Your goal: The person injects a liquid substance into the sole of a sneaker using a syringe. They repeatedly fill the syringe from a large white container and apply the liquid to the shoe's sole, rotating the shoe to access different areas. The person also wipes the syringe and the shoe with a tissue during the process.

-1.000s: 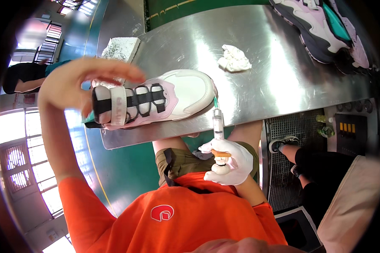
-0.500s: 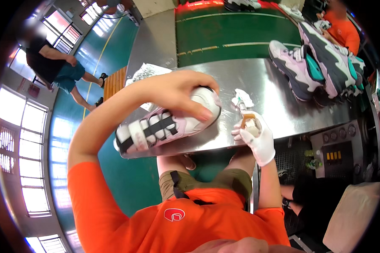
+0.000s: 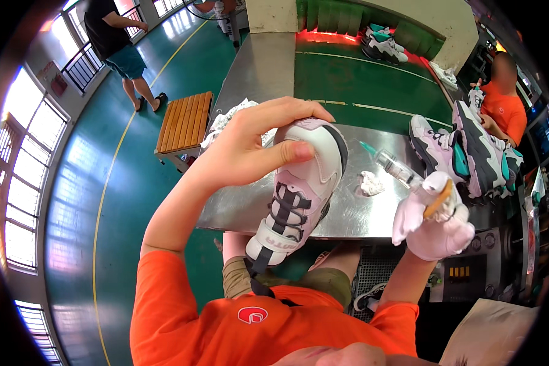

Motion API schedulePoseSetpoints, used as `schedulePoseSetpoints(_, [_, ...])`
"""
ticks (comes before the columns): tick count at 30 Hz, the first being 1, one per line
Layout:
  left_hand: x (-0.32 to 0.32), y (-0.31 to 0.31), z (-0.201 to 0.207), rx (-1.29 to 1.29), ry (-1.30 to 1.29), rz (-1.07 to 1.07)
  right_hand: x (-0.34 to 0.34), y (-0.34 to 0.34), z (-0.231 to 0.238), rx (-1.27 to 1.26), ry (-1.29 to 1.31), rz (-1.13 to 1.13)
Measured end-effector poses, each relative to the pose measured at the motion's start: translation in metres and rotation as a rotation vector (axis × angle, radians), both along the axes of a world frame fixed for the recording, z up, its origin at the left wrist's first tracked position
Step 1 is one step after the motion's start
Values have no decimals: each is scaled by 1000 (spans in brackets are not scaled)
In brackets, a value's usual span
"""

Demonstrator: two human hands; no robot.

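Observation:
My bare left hand grips a white, pink and black sneaker by its toe end, with the thumb on the upper. The shoe is tilted above the near edge of the metal bench, heel end toward me. My right hand, in a white glove, is closed around a clear syringe-like dispenser with a green needle tip, pointing toward the far left. A narrow brown piece shows between the gloved fingers; its kind is unclear. The tip stands apart from the shoe. A crumpled white wipe lies between them.
Several similar sneakers are piled at the bench's right. Beyond the metal bench runs a green conveyor belt carrying more shoes. A wooden-slat stool stands left. A co-worker sits far right; another person stands far left.
My left hand has turned the sneaker more upright, its heel end swinging toward me. My right hand has moved right with the dispenser, whose tip now points far left. The view has shifted.

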State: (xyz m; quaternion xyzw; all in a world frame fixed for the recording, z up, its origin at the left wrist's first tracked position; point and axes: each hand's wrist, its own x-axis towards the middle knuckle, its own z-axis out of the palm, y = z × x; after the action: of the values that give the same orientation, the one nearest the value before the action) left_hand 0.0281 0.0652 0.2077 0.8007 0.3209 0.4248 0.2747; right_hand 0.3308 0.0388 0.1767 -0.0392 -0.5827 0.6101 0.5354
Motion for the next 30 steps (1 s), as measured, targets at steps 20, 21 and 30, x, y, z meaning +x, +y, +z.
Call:
schedulePoseSetpoints(20, [-30,15,-24,-168,-253,38,-52,47,17,-125,-236,227])
schedulePoseSetpoints(21, [-30,16,-27,-184,-275,52,-59,49,14,-123,-227,242])
schedulePoseSetpoints(30, [-71,29,-66,-270,-495,157,-91,73,-20,-170,-212,228])
